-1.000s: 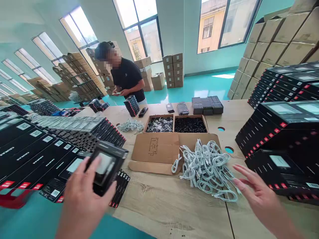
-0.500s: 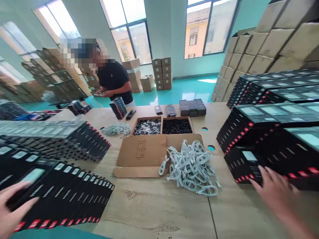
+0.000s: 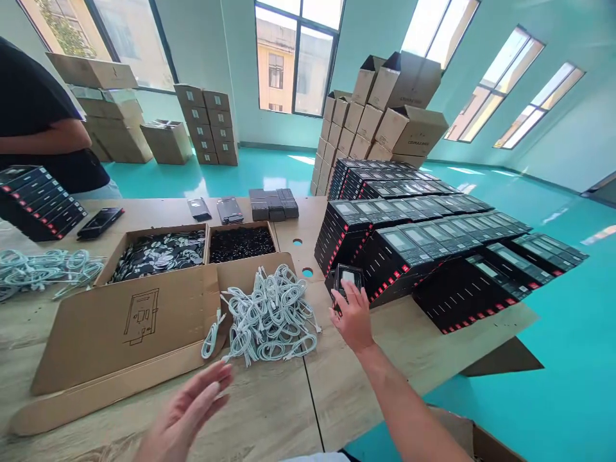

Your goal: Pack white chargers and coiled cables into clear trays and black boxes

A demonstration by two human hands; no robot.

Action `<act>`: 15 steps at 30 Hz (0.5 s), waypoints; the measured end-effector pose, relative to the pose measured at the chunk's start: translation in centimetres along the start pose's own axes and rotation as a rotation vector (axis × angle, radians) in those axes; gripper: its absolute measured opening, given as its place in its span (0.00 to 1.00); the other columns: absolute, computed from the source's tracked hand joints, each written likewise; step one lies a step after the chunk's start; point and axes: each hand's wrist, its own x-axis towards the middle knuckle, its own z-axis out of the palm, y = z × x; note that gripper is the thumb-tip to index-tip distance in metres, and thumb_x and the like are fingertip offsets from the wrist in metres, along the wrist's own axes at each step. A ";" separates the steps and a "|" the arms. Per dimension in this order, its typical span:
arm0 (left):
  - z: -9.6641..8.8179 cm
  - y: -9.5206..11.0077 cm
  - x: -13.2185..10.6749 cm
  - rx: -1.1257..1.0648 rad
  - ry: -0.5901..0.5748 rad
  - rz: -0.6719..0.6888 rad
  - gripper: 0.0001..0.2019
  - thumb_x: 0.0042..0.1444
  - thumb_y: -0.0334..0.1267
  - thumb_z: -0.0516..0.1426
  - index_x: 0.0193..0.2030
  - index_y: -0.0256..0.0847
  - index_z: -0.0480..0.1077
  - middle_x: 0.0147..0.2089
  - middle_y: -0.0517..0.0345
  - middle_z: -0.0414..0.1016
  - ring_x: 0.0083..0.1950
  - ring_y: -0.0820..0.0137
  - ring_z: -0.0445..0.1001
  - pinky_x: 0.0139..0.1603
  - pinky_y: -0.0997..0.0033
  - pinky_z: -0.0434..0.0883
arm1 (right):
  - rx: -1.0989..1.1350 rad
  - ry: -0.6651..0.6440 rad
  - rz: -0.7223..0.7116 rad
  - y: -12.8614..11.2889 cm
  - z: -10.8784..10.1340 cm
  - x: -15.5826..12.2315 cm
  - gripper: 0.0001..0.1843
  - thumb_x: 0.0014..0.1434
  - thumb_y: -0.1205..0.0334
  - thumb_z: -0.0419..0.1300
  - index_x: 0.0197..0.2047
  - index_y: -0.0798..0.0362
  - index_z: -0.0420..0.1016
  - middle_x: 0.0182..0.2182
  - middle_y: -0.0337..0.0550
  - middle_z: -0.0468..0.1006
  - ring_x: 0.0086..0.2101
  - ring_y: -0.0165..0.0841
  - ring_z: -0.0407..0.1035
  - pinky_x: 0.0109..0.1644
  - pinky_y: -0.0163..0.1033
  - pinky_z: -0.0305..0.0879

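Note:
My right hand [image 3: 355, 317] has its fingers over the front of a small black box [image 3: 350, 274] with a pale window, its thumb at the near left edge. This box sits against the left end of the rows of matching black boxes [image 3: 414, 244] with red corner marks. Over the table's near side, my left hand [image 3: 195, 410] is in the air with thumb and fingers apart and nothing visible between them. Just beyond it lies a heap of coiled white cables [image 3: 269, 314], with one separate coil [image 3: 212, 337] on the flattened cardboard [image 3: 96, 333].
Behind the cardboard stand a carton of black-and-silver discs [image 3: 161, 253] and a carton of small black pieces [image 3: 240, 244]. More white cables [image 3: 52, 266] and stacked black boxes [image 3: 41, 199] are at left. A person in dark clothes [image 3: 38, 122] stands across the table [image 3: 269, 410].
The view has swung right. My left hand has come away from the left-hand row of black boxes and is in the air. My right hand remains at the right-hand boxes.

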 end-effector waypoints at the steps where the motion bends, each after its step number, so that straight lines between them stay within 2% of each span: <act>1: 1.9 -1.1 0.5 -0.016 -0.090 -0.035 0.34 0.42 0.63 0.69 0.51 0.42 0.79 0.55 0.46 0.82 0.61 0.49 0.76 0.60 0.51 0.75 | -0.037 -0.021 0.119 -0.4 0.2 0.2 0.28 0.62 0.55 0.63 0.64 0.52 0.72 0.70 0.59 0.62 0.69 0.54 0.54 0.71 0.65 0.45; 3: 5.3 -3.4 1.3 -0.008 -0.251 -0.075 0.37 0.35 0.66 0.70 0.49 0.44 0.80 0.54 0.47 0.83 0.61 0.48 0.75 0.59 0.53 0.75 | -0.086 -0.082 0.349 -0.3 0.8 0.8 0.41 0.57 0.46 0.66 0.68 0.57 0.65 0.72 0.67 0.56 0.69 0.60 0.51 0.67 0.68 0.50; 5: 7.6 -5.3 1.6 0.021 -0.339 -0.077 0.36 0.34 0.67 0.70 0.46 0.45 0.82 0.53 0.46 0.84 0.59 0.48 0.77 0.56 0.53 0.76 | -0.086 -0.130 0.498 0.3 1.3 1.6 0.44 0.55 0.45 0.67 0.69 0.59 0.64 0.71 0.69 0.56 0.66 0.61 0.56 0.64 0.64 0.57; 8: 8.0 -6.3 1.6 0.022 -0.376 -0.086 0.35 0.35 0.67 0.69 0.45 0.44 0.82 0.52 0.46 0.84 0.55 0.49 0.79 0.52 0.55 0.77 | -0.040 -0.127 0.567 1.2 1.2 2.6 0.40 0.53 0.52 0.67 0.67 0.57 0.67 0.69 0.64 0.61 0.61 0.57 0.63 0.63 0.56 0.61; 11: 6.7 -5.0 1.3 -0.072 -0.342 -0.134 0.32 0.37 0.63 0.71 0.45 0.43 0.82 0.53 0.46 0.83 0.55 0.53 0.79 0.52 0.59 0.76 | 0.027 -0.009 0.528 0.0 0.0 2.8 0.35 0.52 0.58 0.65 0.63 0.58 0.70 0.66 0.62 0.65 0.61 0.54 0.63 0.65 0.55 0.60; 13: 6.3 -3.5 1.3 -0.198 -0.307 -0.181 0.32 0.37 0.59 0.73 0.47 0.42 0.81 0.54 0.45 0.83 0.57 0.54 0.78 0.53 0.62 0.76 | 0.102 0.078 0.406 -2.5 -1.4 2.1 0.34 0.53 0.60 0.64 0.63 0.58 0.69 0.65 0.62 0.65 0.63 0.54 0.60 0.68 0.57 0.57; 15: 6.5 -2.1 1.5 -0.364 -0.241 -0.186 0.33 0.38 0.56 0.74 0.51 0.43 0.78 0.56 0.46 0.82 0.59 0.55 0.77 0.53 0.61 0.78 | 0.219 0.083 0.217 -6.3 -3.0 0.5 0.35 0.54 0.61 0.64 0.65 0.55 0.67 0.67 0.59 0.63 0.67 0.53 0.54 0.71 0.59 0.52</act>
